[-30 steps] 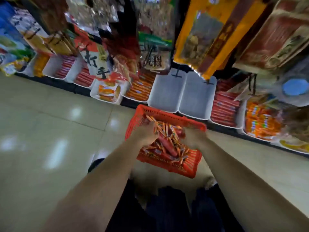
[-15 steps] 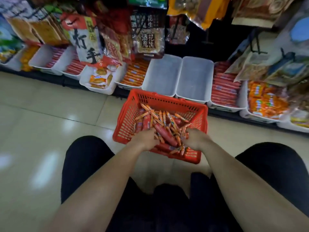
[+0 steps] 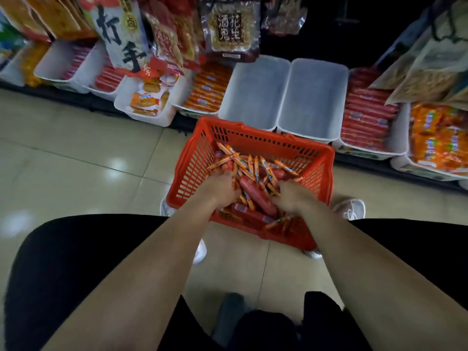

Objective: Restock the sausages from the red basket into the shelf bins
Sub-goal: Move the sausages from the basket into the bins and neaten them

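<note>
Red plastic basket (image 3: 192,168) on the tiled floor (image 3: 76,160), set just in front of a low shelf row of white bins (image 3: 314,97). Inside the basket lies a loose heap of sausages (image 3: 255,191): thin orange-wrapped sticks over thicker red ones. Left hand (image 3: 221,188) is pushed into the near-left part of the heap, right hand (image 3: 293,197) into the near-right part; both touch the sausages, but the fingers are buried and blurred, so whether either grip is closed on anything cannot be told. Directly behind the basket stand two bins with nothing visible in them; the bin left of that pair holds orange packs (image 3: 207,89), the bin to its right holds red sausages (image 3: 364,117). Hanging snack bags (image 3: 230,24) overlap the bins from above. Dark-clothed knees flank the basket
</note>
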Tool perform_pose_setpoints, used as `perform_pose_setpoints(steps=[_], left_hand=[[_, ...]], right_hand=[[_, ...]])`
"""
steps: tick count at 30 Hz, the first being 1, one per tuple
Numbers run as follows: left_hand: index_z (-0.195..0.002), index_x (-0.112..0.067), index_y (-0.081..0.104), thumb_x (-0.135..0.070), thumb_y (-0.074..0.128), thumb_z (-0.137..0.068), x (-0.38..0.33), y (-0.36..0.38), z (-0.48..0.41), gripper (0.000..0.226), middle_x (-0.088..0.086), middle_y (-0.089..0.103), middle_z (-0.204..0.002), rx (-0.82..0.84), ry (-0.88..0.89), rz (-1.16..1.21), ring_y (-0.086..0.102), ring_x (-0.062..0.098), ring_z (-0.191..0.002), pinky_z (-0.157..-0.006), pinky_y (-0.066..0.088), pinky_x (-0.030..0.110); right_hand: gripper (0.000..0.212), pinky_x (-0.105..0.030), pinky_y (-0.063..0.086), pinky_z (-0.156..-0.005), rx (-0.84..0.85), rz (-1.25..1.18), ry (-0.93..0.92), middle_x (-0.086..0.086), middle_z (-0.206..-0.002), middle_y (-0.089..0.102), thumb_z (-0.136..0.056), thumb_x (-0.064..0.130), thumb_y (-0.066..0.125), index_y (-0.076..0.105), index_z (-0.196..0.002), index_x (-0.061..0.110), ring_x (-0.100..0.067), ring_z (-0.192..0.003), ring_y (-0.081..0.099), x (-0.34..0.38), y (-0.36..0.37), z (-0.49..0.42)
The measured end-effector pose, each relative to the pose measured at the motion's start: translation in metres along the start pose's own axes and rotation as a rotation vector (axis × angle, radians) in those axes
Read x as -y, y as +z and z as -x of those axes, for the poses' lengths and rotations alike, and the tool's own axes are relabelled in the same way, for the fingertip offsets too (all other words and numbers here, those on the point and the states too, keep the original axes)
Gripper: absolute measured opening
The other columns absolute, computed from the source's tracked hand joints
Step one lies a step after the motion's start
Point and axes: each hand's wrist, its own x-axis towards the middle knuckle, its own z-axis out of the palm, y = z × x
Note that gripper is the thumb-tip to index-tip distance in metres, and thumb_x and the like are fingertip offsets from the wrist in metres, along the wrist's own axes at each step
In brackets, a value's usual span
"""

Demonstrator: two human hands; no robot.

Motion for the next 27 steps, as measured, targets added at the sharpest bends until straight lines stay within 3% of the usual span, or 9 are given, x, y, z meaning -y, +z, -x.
perform_pose_setpoints(steps=[3, 9, 12, 16, 19, 22, 27], left_hand=[[-0.134, -0.009, 0.044, -0.044, 0.058, -0.090, 0.020, 0.008, -0.038, 0.057, 0.017, 0.049, -0.135, 0.014, -0.058, -0.067, 0.052, 0.039, -0.120, -0.099, 0.046, 0.047], [-0.147, -0.014, 0.033, -0.046, 0.063, -0.090, 0.047, 0.017, -0.122, 0.072, 0.015, 0.034, -0.151, -0.068, -0.060, -0.159, 0.030, 0.037, -0.139, -0.112, 0.035, 0.050], [-0.146, -0.016, 0.033, -0.041, 0.064, -0.089, 0.056, 0.025, -0.159, 0.070, 0.013, 0.034, -0.150, -0.121, -0.094, -0.134, 0.029, 0.035, -0.140, -0.112, 0.035, 0.050], [-0.144, -0.014, 0.033, -0.037, 0.062, -0.090, 0.063, 0.043, -0.191, 0.065, 0.012, 0.037, -0.147, -0.101, -0.137, -0.073, 0.032, 0.035, -0.137, -0.110, 0.036, 0.050], [-0.137, -0.013, 0.038, -0.033, 0.059, -0.093, 0.070, 0.058, -0.202, 0.053, 0.014, 0.045, -0.138, -0.169, -0.125, -0.064, 0.043, 0.035, -0.128, -0.103, 0.042, 0.049], [-0.132, -0.013, 0.044, -0.031, 0.055, -0.097, 0.078, 0.061, -0.206, 0.041, 0.013, 0.057, -0.122, -0.268, -0.110, -0.028, 0.055, 0.033, -0.111, -0.086, 0.045, 0.043], [-0.104, -0.015, 0.052, -0.031, 0.054, -0.099, 0.075, 0.054, -0.215, 0.017, -0.001, 0.056, -0.079, -0.332, -0.153, 0.268, 0.056, 0.020, -0.069, -0.060, 0.039, 0.032]], right_hand=[[0.056, -0.041, 0.051, -0.093, 0.007, -0.006, 0.039, -0.013, -0.128, 0.060, -0.083, 0.054, 0.057, 0.056, -0.129, 0.021, -0.035, -0.113, 0.061, -0.002, 0.009, -0.044], [0.082, -0.052, 0.046, -0.103, -0.046, 0.061, 0.117, -0.017, -0.156, 0.029, -0.088, 0.044, 0.063, 0.021, -0.153, 0.017, -0.041, -0.135, 0.041, -0.017, 0.039, -0.119], [0.079, -0.056, 0.043, -0.103, -0.106, 0.014, 0.156, -0.016, -0.153, 0.031, -0.090, 0.047, 0.058, 0.021, -0.153, 0.016, -0.042, -0.136, 0.038, -0.024, 0.055, -0.148], [0.060, -0.053, 0.045, -0.098, -0.217, -0.038, 0.156, -0.015, -0.148, 0.036, -0.098, 0.042, 0.051, 0.034, -0.149, 0.018, -0.041, -0.132, 0.042, -0.028, 0.068, -0.173], [0.054, -0.048, 0.041, -0.103, -0.313, -0.078, 0.091, -0.016, -0.147, 0.040, -0.100, 0.034, 0.053, 0.040, -0.149, 0.017, -0.039, -0.133, 0.042, -0.031, 0.072, -0.183], [0.053, -0.046, 0.037, -0.108, -0.327, -0.072, 0.045, -0.018, -0.147, 0.046, -0.100, 0.030, 0.054, 0.042, -0.149, 0.013, -0.040, -0.133, 0.044, -0.035, 0.075, -0.191], [0.048, -0.045, 0.043, -0.101, -0.340, -0.169, 0.026, -0.016, -0.142, 0.052, -0.103, 0.033, 0.050, 0.046, -0.146, 0.015, -0.039, -0.127, 0.051, -0.036, 0.067, -0.193]])
